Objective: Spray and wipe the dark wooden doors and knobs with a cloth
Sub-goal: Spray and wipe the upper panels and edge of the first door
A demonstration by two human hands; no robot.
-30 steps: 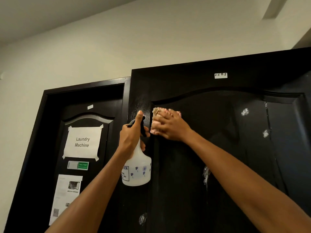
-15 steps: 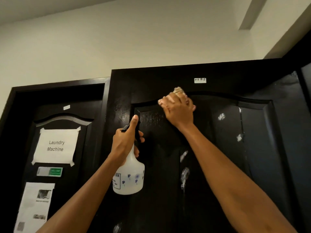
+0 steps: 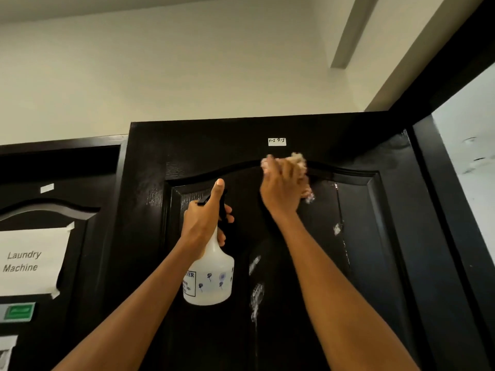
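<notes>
While left hand [image 3: 204,220] grips spray bottle [image 3: 209,274] — contents perhaps pale liquid, right hand [image 3: 281,188] presses cloth [image 3: 299,159]

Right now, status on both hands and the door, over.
Left hand grips spray bottle, held off the door. Right hand presses cloth on door at the arched moulding. Foam patches unwiped below. Nothing blocking.
</notes>
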